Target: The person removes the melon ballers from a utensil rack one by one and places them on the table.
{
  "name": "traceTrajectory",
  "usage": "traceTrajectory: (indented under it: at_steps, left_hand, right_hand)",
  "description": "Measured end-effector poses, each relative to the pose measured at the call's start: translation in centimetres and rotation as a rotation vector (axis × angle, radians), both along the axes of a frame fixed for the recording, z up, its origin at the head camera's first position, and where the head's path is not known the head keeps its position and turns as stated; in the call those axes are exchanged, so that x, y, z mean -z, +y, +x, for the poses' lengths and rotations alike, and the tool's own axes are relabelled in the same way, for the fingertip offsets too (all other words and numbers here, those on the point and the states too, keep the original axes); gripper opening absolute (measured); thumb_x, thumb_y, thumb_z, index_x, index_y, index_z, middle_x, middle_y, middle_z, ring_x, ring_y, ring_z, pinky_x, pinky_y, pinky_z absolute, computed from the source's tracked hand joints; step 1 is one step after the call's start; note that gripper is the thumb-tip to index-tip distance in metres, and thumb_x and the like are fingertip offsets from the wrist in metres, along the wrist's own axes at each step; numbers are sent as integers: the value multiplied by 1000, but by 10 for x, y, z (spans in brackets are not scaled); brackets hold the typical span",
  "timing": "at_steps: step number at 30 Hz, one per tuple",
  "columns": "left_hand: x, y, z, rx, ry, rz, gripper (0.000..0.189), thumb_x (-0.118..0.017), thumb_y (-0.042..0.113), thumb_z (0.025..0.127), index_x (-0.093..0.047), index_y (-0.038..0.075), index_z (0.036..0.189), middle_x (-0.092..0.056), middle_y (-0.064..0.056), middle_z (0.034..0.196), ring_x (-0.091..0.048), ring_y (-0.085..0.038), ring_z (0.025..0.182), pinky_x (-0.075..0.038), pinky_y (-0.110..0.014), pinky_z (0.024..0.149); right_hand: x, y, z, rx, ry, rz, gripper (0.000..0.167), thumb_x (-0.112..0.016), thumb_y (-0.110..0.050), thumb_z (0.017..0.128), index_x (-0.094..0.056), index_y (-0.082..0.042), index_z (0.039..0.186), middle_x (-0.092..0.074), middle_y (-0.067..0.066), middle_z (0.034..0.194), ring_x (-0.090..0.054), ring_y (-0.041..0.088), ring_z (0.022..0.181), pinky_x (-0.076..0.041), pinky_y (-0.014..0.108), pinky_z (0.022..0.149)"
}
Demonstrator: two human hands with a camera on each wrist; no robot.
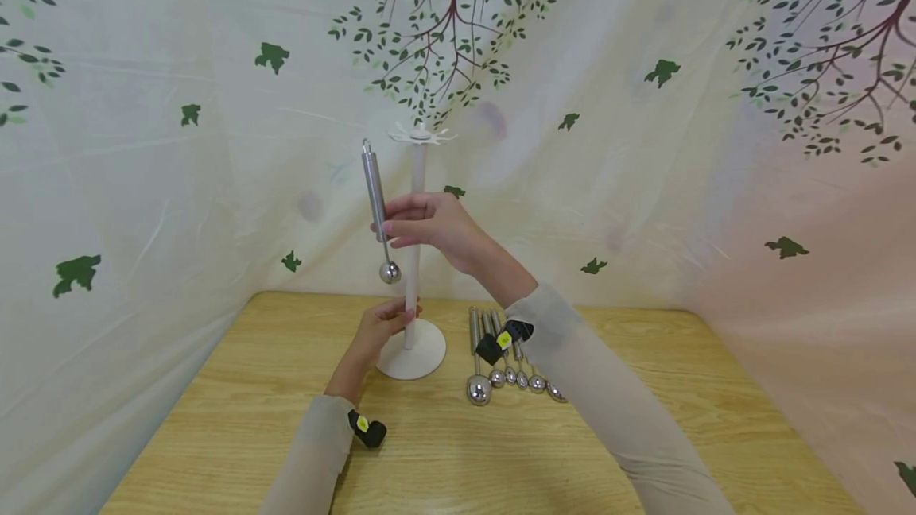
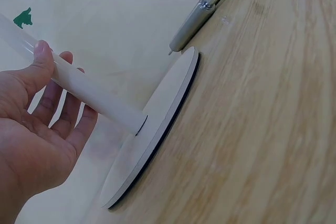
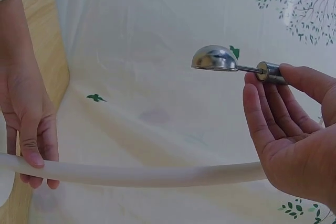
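My right hand (image 1: pixel 451 230) holds a small metal scoop (image 1: pixel 373 189) upright, left of the stand's pole. Its thumb and fingers pinch the lower end of the handle. The half-round bowl (image 3: pixel 215 59) hangs at the bottom, and the hanging loop points up. The white stand (image 1: pixel 418 173) has a ring of hooks (image 1: pixel 422 135) at its top and a round base (image 1: pixel 429 356) on the table. Low on the pole, my left hand (image 1: pixel 378 330) grips it between thumb and fingers; the left wrist view shows this hand (image 2: pixel 44 129) above the base.
Several metal scoops (image 1: pixel 479 389) of different sizes lie in a row on the wooden table (image 1: pixel 236 420), right of the base and partly behind my right sleeve (image 1: pixel 572 364). A pale curtain (image 1: pixel 322 181) with leaf patterns hangs behind the table.
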State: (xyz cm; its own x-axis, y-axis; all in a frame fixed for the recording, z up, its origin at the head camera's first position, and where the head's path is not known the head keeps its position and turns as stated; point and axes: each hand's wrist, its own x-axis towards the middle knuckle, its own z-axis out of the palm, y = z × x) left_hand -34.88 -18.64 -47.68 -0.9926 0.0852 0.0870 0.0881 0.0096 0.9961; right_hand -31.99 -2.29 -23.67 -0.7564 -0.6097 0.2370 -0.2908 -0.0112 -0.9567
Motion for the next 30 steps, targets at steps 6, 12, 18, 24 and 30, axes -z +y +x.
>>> traceTrajectory:
  at_steps: [6, 12, 18, 24, 30]
  left_hand:
    - [2, 0, -1, 4, 20, 11, 43, -63, 15, 102, -57, -6, 139, -72, -14, 126, -67, -17, 116, -50, -47, 113]
    - [1, 0, 1, -11, 0, 18, 38, -63, 15, 102, -61, -2, 137, -72, -13, 126, -68, -14, 113, -51, -46, 111]
    - [0, 1, 2, -16, -5, 1, 37, -62, 14, 103, -62, -2, 136, -73, -13, 126, -67, -18, 116, -52, -47, 111]
    - [0, 1, 1, -15, -11, 6, 37, -62, 13, 102, -62, -1, 137, -72, -14, 127, -68, -17, 114, -51, -47, 111]
    - [0, 1, 1, -11, -3, 26, 40, -62, 12, 102, -58, -5, 138, -73, -13, 124, -68, -13, 111, -50, -48, 112]
  right_hand:
    - [3, 5, 3, 1, 18, 27, 27, -70, 0, 94, -66, 6, 120, -75, 21, 115, -74, 20, 101, -62, 39, 94]
    - [9, 14, 2, 14, 21, 45, 28, -70, 0, 94, -66, 6, 121, -74, 21, 116, -74, 18, 98, -62, 39, 93]
    - [19, 25, -2, 25, 23, 57, 28, -68, 0, 95, -65, 8, 122, -75, 21, 114, -74, 17, 97, -63, 39, 93]
    - [32, 39, -8, 56, 17, 61, 29, -69, 0, 94, -65, 7, 121, -76, 16, 110, -74, 16, 96, -63, 39, 92]
    - [43, 55, -16, 95, -3, 82, 31, -68, -1, 95, -64, 8, 125, -73, 23, 118, -73, 16, 97, -63, 39, 93]
